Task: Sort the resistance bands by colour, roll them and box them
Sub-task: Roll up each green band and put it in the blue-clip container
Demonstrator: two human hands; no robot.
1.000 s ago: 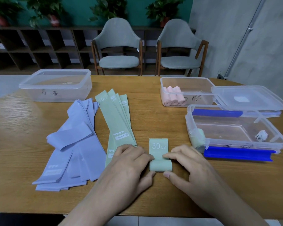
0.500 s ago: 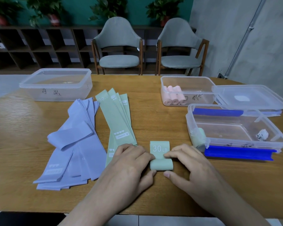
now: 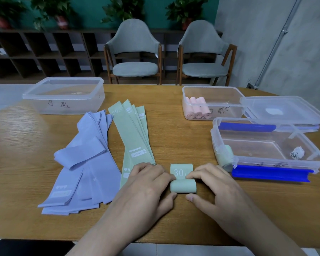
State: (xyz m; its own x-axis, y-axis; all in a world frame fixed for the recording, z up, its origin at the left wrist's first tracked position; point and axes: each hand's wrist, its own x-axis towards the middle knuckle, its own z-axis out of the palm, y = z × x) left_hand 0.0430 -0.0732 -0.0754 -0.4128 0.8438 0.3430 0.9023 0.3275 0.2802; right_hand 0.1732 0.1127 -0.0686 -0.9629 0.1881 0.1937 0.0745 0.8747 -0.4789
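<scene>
Head view: A green band (image 3: 182, 179) lies on the counter (image 3: 17, 145) near its front edge, rolled up except for a short flat end marked "30". The left hand (image 3: 146, 185) and right hand (image 3: 214, 185) flank the roll; the fingers of both are curled and pinch its two ends, thumbs at the near side. To the left lie a fanned stack of flat green bands (image 3: 132, 133) and a pile of lilac bands (image 3: 85, 163). To the right, a clear box with blue clips (image 3: 266, 150) holds one green roll (image 3: 224, 157). Behind it, an open box (image 3: 211, 102) holds pink rolls (image 3: 197, 108). A closed box (image 3: 65, 95) stands far left.
</scene>
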